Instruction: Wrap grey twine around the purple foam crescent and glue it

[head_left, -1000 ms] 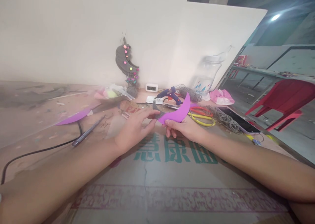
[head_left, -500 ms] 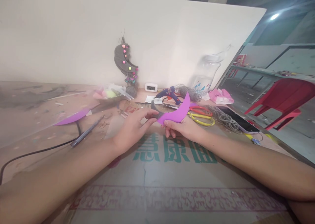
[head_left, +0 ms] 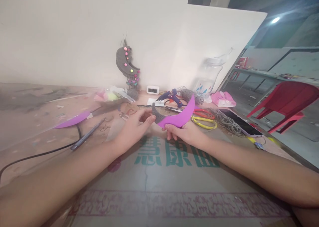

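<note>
A purple foam crescent [head_left: 178,118] is held up over the board, its left part wrapped in grey yarn [head_left: 159,115]. My right hand [head_left: 183,130] grips the crescent's lower middle, thumb in front and fingers behind. At the wrapped left end, my left hand [head_left: 139,122] is closed, thumb and fingers pinched at its edge; any loose strand there is too fine to make out. Beyond them lie a blue glue gun [head_left: 170,95], red-handled scissors [head_left: 203,112] and yellow-handled scissors [head_left: 204,122].
A grey, pompom-trimmed crescent [head_left: 123,62] hangs on the wall panel. Along the back are a bowl [head_left: 109,101], a small clock [head_left: 153,89], a yarn skein [head_left: 191,96] and a water bottle [head_left: 209,75]. A phone [head_left: 239,122] lies right, a pen [head_left: 87,135] and black cable [head_left: 42,151] left.
My left hand has shifted slightly left along the crescent, uncovering more of the grey-wrapped part. The crescent has tilted a little; my right hand keeps its hold.
</note>
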The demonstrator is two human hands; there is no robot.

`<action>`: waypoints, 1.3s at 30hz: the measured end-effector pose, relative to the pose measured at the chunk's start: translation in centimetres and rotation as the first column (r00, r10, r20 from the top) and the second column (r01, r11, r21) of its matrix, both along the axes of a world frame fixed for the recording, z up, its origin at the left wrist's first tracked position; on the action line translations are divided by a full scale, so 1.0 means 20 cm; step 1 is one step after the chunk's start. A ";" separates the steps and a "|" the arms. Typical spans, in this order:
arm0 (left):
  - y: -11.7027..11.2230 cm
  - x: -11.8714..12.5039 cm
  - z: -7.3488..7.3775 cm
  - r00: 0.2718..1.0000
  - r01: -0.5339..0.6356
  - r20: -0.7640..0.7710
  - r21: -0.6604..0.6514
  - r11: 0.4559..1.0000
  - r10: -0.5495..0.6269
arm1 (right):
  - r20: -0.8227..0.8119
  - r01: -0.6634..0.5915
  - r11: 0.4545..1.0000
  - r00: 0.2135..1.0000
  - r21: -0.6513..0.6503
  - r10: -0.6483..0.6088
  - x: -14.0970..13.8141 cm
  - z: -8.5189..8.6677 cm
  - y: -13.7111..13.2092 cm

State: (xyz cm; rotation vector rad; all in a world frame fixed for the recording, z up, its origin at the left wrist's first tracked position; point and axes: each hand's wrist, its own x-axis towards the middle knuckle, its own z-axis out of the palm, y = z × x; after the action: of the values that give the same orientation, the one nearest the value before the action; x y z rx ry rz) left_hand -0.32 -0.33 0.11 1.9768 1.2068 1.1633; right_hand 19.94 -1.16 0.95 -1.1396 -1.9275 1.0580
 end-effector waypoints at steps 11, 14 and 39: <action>0.02 -0.01 0.03 0.995 0.039 0.101 -0.140 0.989 -0.025 | 0.198 0.010 0.858 0.972 0.514 -0.129 0.07 -0.03 0.01; 0.03 -0.02 0.01 0.995 0.055 0.091 -0.154 0.987 -0.041 | -0.004 0.137 0.843 0.987 0.520 -0.158 0.06 -0.02 0.01; 0.05 -0.02 -0.03 0.907 0.412 0.229 -0.305 0.859 -0.354 | 0.007 0.009 0.991 1.000 0.136 -0.010 0.04 0.04 0.01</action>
State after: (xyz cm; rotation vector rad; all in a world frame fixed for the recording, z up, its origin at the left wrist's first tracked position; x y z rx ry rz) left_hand -0.77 0.76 -0.40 1.7095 0.8121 0.8245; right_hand 20.75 -0.88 1.83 -1.0770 -1.9663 0.9030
